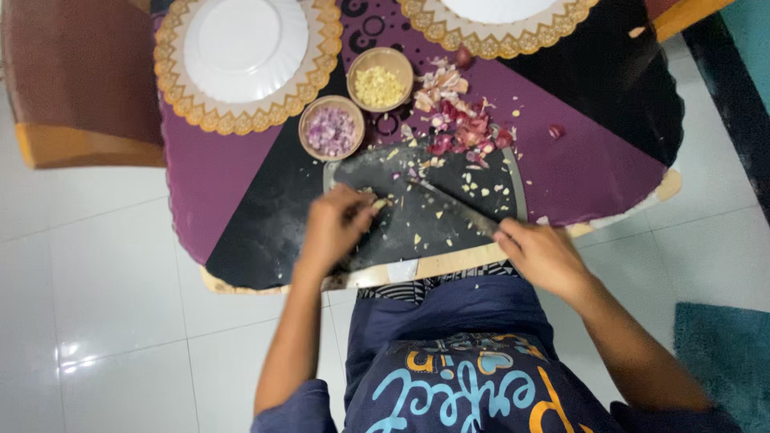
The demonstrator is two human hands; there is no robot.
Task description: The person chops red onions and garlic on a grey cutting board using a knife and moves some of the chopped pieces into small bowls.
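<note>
Nearest to me, my left hand [337,228] rests on the dark cutting board [401,216], fingers curled down and pinching a small pale piece [378,204] against the surface, so that it cannot slide. What the piece is I cannot tell; it is too small and partly covered. My right hand [541,252] is clenched around the handle of a knife [453,207], whose blade runs diagonally up and left across the board, its tip close to the pinched piece. That angle keeps the edge pointed away from my left knuckles.

Pale crumbs lie scattered over the board. Just beyond its far edge sits a heap of reddish-purple peels and skins [461,128], pushed off the working area but near at hand.

Further out stand two small wooden bowls, touching or almost so: one with chopped purple onion [330,128], one with chopped pale yellow bits [379,82]. Both are near the board's far left corner, within easy reach.

Farthest, a white plate [241,48] lies on a gold lace-edged mat [180,104], with a second such setting cut off at the top edge.
</note>
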